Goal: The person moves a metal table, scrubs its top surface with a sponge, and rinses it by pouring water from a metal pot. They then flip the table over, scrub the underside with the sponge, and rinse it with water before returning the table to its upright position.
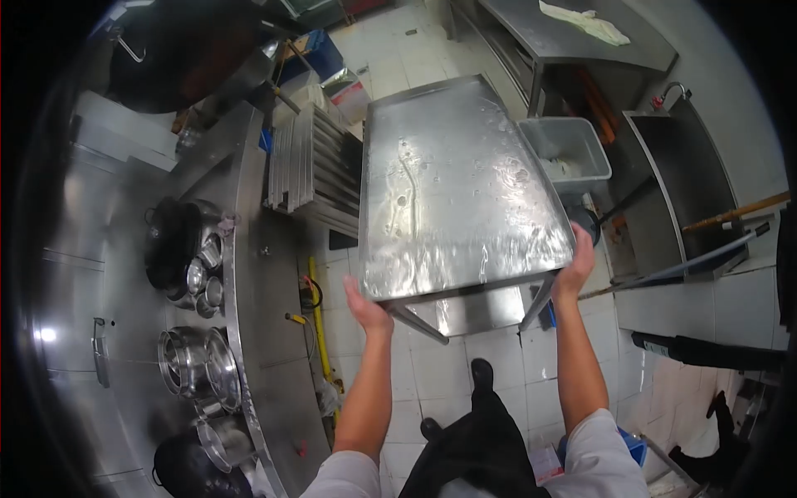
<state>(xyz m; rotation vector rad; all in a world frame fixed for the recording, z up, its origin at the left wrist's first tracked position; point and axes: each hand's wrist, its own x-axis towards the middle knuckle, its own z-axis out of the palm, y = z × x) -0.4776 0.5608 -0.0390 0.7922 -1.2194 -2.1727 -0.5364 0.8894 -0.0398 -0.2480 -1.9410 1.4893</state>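
Note:
A stainless steel table (465, 183) with a wet, shiny top stands in front of me, its legs and a lower shelf (473, 311) showing beneath the near edge. My left hand (367, 309) grips the near left corner, fingers against the side. At the near right corner, my right hand (574, 267) is wrapped round the edge in the same way. Both forearms reach straight forward. The undersides of the corners, where some fingers go, are hidden.
A steel counter with metal bowls (199, 357) and woks runs along the left. Slatted metal racks (311, 166) stand beside the table. To the right are a grey plastic tub (569, 149), a sink (689, 174) and long poles (735, 212). White tiles (498, 365) cover the floor.

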